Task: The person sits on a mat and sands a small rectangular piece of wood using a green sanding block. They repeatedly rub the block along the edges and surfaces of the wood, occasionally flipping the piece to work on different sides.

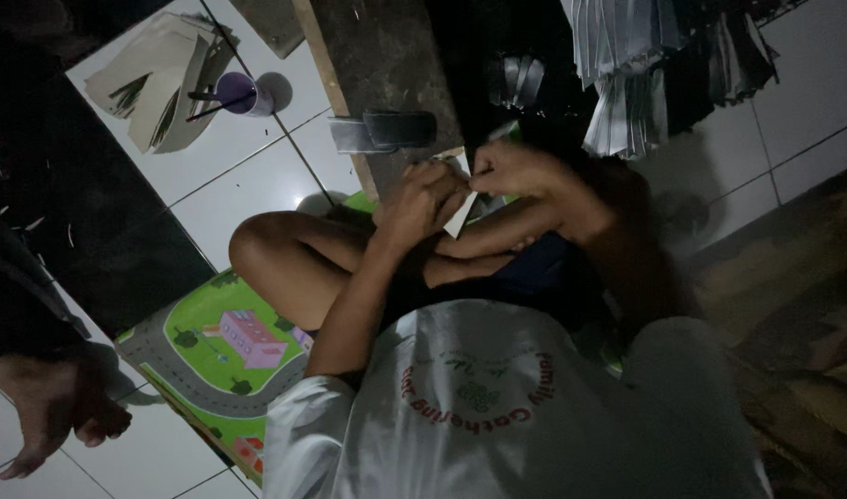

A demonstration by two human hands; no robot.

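Head view: seated cross-legged on a green play mat (202, 323) laid over white floor tiles (248, 176), a person pinches a small white paper piece (461, 216) with left hand (422, 201) and right hand (508, 168), just before a dark plank (387, 65); gloom hides the paper's shape.

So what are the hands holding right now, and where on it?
Both hands pinch a small white sheet of paper: the left hand and the right hand grip its upper edge, its lower corner hanging free.
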